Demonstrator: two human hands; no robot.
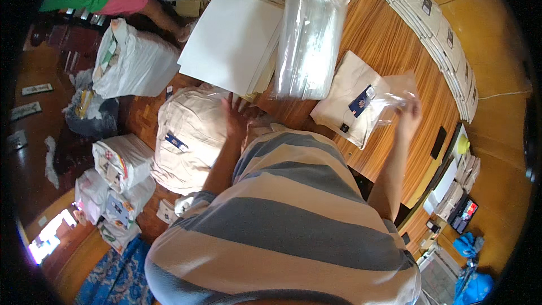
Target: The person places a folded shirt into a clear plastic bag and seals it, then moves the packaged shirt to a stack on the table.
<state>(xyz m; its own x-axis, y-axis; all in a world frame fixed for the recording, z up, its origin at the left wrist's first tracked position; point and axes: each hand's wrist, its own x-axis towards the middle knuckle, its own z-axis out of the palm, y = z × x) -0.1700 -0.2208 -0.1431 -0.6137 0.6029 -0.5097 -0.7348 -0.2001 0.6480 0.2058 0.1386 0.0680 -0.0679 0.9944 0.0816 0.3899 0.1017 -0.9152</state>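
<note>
On the wooden table lies a folded beige garment (341, 90) with a dark blue tag (361, 101) on it. A clear plastic bag (389, 86) overlaps its right side, and my right hand (411, 111) has its fingers closed on the bag's edge. My left hand (237, 117) is at the table's near left edge, fingers spread, beside a pile of beige garments (192, 161) that also bears a blue tag (176, 142). Whether the left hand touches the pile I cannot tell.
A stack of white sheets (231, 39) and a bundle of clear plastic bags (310, 45) lie farther back. Packed garments (435, 28) line the table's far right edge. White sacks (135, 62) stand on the left floor. Another person's leg (161, 20) shows at upper left.
</note>
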